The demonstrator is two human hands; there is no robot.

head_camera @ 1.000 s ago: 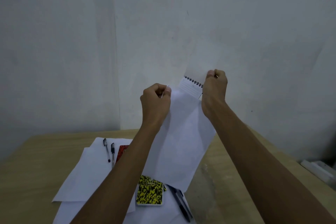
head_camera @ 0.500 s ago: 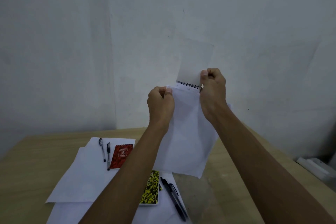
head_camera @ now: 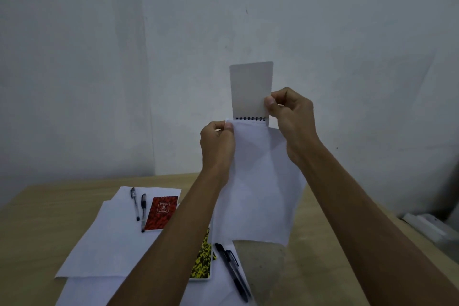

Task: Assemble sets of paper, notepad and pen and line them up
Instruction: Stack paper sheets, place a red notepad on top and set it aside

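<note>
I hold a white sheet of paper (head_camera: 258,186) and a spiral notepad (head_camera: 250,89) up in the air above the table. My left hand (head_camera: 217,146) pinches the sheet's top left corner. My right hand (head_camera: 293,122) pinches the notepad's right edge by the black spiral, with the pale cover standing upright above the sheet. On the table lie a red notepad (head_camera: 161,212) with two pens (head_camera: 139,207) on a white sheet (head_camera: 109,238), and a yellow-black notepad (head_camera: 202,262) beside two black pens (head_camera: 233,271) on another sheet.
The wooden table (head_camera: 37,231) stands against a pale wall. A white object (head_camera: 429,227) lies off the table's right edge. Bare wood shows to the right of the sheets.
The notepad's cover has swung upright and now faces me flat. Both hands have drawn slightly closer together and the hanging sheet has shifted a little right.
</note>
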